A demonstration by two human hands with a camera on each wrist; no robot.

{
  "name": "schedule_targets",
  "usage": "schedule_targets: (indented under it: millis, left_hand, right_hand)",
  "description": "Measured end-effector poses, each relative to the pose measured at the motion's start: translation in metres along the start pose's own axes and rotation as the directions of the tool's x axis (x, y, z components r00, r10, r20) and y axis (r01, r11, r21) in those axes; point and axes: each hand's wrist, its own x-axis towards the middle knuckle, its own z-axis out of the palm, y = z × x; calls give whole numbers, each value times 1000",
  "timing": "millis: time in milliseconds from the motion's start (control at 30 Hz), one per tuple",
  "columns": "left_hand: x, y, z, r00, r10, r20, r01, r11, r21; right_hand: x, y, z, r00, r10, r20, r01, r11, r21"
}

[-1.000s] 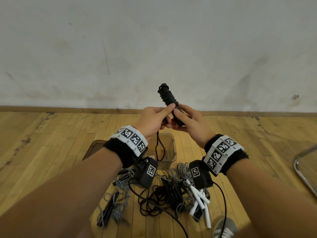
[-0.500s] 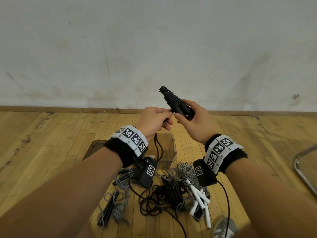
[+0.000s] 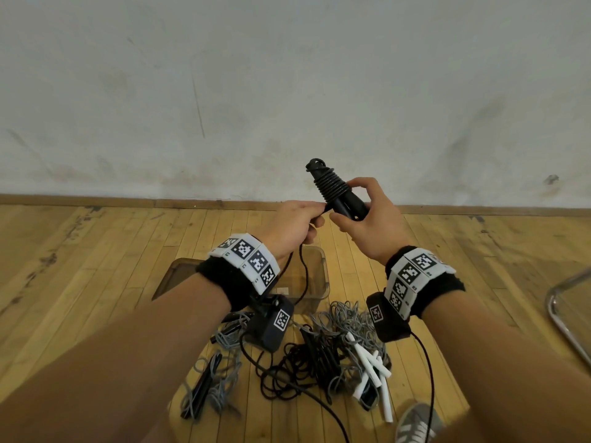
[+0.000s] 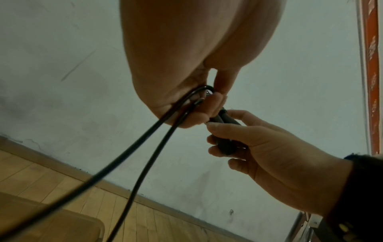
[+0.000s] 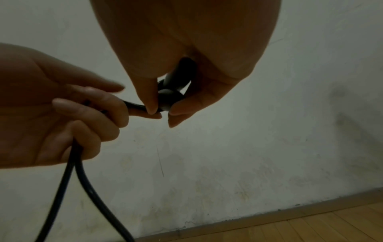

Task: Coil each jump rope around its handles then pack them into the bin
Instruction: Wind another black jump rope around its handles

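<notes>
Above the bin, our right hand gripped the handles steady — left hand pinched the rope taut for wrapping.

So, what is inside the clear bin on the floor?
The bin shows only a loop of the black rope hanging from the left hand over or into it, and a pale label. No coiled rope shows; the left forearm covers its left part.

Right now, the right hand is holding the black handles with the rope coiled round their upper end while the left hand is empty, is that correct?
Not quite: the left hand is not empty; it grips the loose black rope, as the left wrist view shows. The right hand does hold the black handles.
</notes>
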Motion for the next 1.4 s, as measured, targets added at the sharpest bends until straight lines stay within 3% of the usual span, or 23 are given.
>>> schedule_targets:
  millis: [367, 667, 767, 867, 1100, 1233, 1400]
  left_hand:
    - [2, 2, 4, 992, 60, -112, -52, 996, 70]
    - [-2, 9, -5, 976, 59, -209, -47, 997, 61]
    - [0, 9, -5, 981, 72, -183, -68, 997, 30]
    - [-2, 11, 0, 991, 79, -107, -81, 997, -14]
    - [-1, 10, 0, 992, 97, -80, -100, 994, -32]
    - [-1, 7, -1, 985, 91, -148, -89, 996, 21]
    - [-3, 3, -1, 974, 114, -196, -104, 993, 58]
  right_hand:
    - [-4, 0, 16, 991, -123, 51, 125, 991, -40]
    - [-14, -13, 29, 957, -243, 161, 200, 949, 245]
    - [-13, -18, 24, 981, -131, 144, 73, 933, 353]
    - [-11, -16, 20, 984, 14, 180, -105, 853, 511]
    - [-8, -12, 12, 992, -36, 121, -8, 938, 346]
    - [-5, -6, 12, 997, -61, 54, 52, 987, 150]
    - [-3, -10, 6, 999, -43, 0, 42, 997, 58]
